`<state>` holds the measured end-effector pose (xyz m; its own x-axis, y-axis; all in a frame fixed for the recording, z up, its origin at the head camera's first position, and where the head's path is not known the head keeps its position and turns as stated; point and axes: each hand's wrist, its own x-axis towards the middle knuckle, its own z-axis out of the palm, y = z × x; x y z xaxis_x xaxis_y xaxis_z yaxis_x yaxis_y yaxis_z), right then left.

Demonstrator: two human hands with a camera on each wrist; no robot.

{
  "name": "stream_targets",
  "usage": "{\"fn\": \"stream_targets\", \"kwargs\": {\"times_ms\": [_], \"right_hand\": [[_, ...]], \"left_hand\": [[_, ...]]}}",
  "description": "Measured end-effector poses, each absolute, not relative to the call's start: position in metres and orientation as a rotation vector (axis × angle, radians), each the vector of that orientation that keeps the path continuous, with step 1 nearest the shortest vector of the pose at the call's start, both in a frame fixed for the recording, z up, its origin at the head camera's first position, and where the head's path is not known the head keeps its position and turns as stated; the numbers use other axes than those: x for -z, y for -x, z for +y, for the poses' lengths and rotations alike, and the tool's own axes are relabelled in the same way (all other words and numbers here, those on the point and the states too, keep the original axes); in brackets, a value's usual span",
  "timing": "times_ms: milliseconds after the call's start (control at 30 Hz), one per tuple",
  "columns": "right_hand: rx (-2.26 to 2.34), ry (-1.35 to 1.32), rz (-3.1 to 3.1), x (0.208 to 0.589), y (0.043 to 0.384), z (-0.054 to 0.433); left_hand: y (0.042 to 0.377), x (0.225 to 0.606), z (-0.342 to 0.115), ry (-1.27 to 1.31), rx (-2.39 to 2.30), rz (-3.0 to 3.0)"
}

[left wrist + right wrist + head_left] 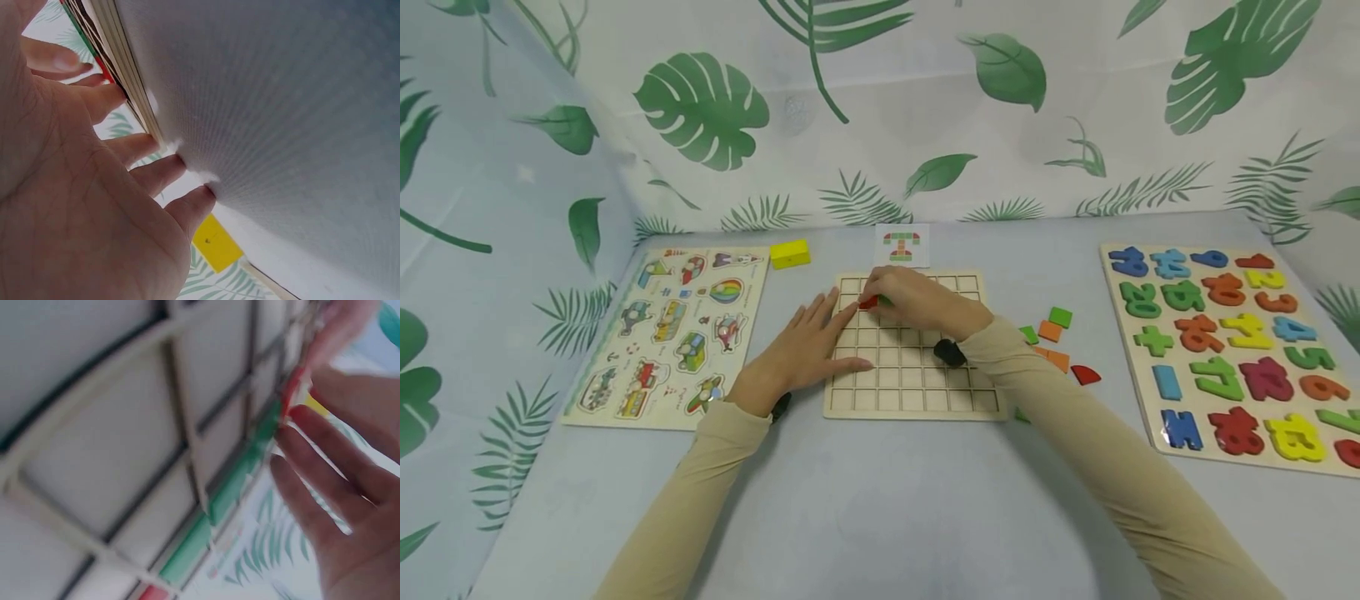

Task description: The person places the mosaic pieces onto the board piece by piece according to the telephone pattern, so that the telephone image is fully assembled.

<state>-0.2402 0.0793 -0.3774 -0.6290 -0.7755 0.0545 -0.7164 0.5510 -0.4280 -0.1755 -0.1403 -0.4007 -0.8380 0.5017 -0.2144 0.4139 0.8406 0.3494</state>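
A wooden grid board (913, 400) lies flat in the middle of the table. My left hand (797, 350) rests at its left side, fingers spread and thumb over the squares, the index fingertip right by a red piece (868, 303). My right hand (917, 298) reaches over the board's upper part and pinches that red piece between thumb and fingertips. In the right wrist view, green pieces (187, 550) sit in the squares along the far edge, with a red one (153, 592) beyond them. Part of this row is hidden under my right hand in the head view.
Loose green, orange and red pieces (1086, 375) lie right of the board. A pattern card (902, 257) lies behind it. Left are a picture puzzle board (651, 350) and a yellow block (790, 254); at right stands a number puzzle board (1210, 354). A leaf-print cloth hangs behind.
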Motion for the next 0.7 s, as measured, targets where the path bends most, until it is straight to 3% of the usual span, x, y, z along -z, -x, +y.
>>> {"fn": "stream_targets", "kwargs": {"times_ms": [400,700], "right_hand": [[0.700,1.129,2.579,0.344,0.224,0.164],[0.525,0.930,2.624,0.340,0.214,0.249]], "left_hand": [[0.174,0.399,-0.137,-0.702,-0.429,2.721],[0.173,0.400,-0.138,-0.712,-0.433,2.730]]}}
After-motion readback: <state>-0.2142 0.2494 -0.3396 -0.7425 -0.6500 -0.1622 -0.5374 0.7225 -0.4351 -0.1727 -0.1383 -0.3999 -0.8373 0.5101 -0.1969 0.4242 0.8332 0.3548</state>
